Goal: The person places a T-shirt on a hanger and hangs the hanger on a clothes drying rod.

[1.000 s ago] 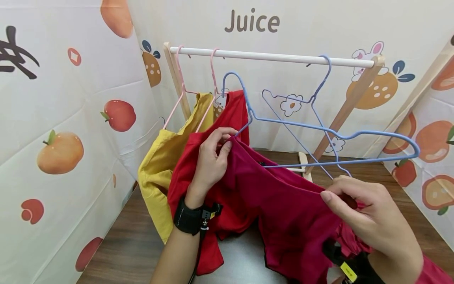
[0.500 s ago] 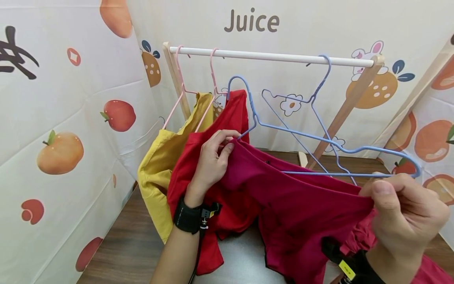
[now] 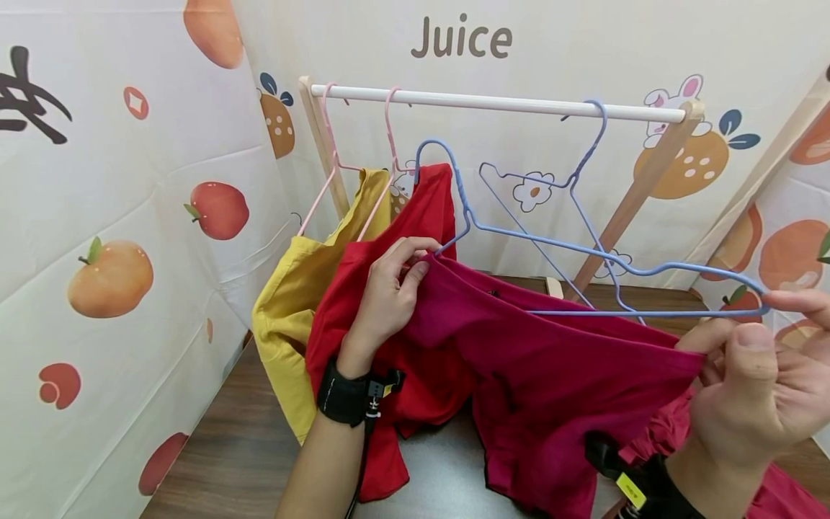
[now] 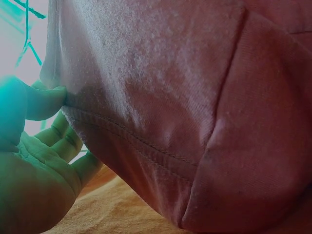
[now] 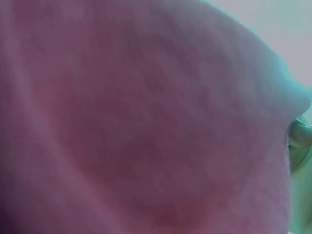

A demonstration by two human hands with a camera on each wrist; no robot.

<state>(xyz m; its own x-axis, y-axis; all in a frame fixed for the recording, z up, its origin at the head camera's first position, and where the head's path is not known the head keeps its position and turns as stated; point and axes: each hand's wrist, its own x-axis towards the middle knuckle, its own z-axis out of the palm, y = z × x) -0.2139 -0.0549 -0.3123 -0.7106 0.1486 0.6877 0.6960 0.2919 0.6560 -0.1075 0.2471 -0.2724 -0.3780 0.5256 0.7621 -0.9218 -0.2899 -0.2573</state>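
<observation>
My left hand (image 3: pixel 389 292) pinches the left corner of the waistband of the magenta pants (image 3: pixel 558 375), where the left end of a blue hanger (image 3: pixel 551 240) goes in. At the other corner my right hand (image 3: pixel 765 375) grips the waistband between thumb and fingers, its index finger stretched out to the hanger's right end. That end is outside the fabric, just above the opening. The hanger's hook stands up at the left. In the left wrist view, thumb and fingers (image 4: pixel 46 105) hold the seamed cloth edge. Blurred cloth fills most of the right wrist view.
Behind stands a rack with a white rail (image 3: pixel 493 103). Yellow pants (image 3: pixel 292 303) and red pants (image 3: pixel 340 317) hang at its left on pink hangers (image 3: pixel 331 137). Another blue hanger (image 3: pixel 586 155) hangs at the right. Crumpled magenta cloth (image 3: pixel 661 429) lies by my right wrist.
My right hand has moved right, pulling the waistband wider, and its index finger has stretched out to the hanger's end. The hanger has tilted slightly down; my left hand keeps its pinch.
</observation>
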